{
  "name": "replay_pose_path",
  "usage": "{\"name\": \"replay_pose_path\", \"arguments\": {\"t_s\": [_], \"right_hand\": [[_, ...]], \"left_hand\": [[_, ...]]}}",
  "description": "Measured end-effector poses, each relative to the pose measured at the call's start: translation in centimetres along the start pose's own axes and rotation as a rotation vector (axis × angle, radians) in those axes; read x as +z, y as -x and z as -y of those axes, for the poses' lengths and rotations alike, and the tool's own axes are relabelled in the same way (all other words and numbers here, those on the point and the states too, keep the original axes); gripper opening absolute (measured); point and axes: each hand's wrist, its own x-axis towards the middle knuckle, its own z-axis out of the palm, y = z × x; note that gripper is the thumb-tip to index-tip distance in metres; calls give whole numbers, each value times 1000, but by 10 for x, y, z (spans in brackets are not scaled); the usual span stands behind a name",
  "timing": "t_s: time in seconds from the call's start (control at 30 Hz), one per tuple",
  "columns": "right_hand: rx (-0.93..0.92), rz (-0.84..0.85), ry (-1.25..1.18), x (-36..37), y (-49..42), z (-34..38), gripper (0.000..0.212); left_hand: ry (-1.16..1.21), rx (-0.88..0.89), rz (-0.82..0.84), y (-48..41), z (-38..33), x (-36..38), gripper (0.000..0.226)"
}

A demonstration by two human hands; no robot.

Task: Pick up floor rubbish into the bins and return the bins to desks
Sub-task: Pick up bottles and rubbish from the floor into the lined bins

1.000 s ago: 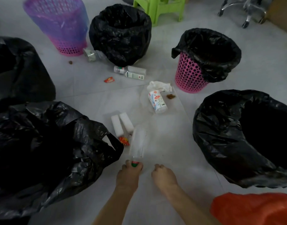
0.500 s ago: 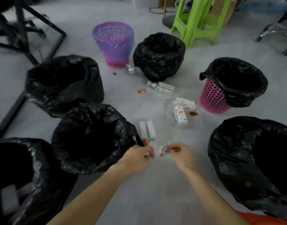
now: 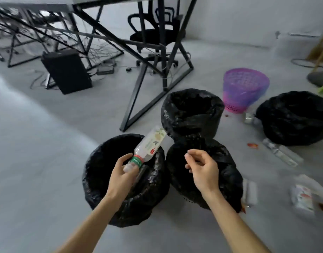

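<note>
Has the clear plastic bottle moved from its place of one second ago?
Yes. The bottle has left the floor beside the white blocks; the left hand now holds it by the neck over the black-lined bin to their left.

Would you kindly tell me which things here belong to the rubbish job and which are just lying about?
Job: plastic bottle in the left hand; black-lined bin beneath it; purple basket bin; red wrapper, second bottle and paper cup on the floor.
Lying about: office chair; computer tower; floor cables.
</note>
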Motion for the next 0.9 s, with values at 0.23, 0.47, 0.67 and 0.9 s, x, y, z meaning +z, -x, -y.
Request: {"name": "replay_pose_path", "arguments": {"t_s": [0.23,0.47,0.67,0.9], "right_hand": [[162,460,155,112,14,-7,17],[-145,804,736,122,17,-33,42],[-420,757,968,76,19,-43,39],[-479,539,911,-38,30,-66,37]], "left_hand": [[-459,-84,-282,14,49,-93,35],[-919,-84,16,10,52,-82,51],[-1139,18,243,4,28,-51,39],[-1231,306,409,-11,-31,59,38]]}}
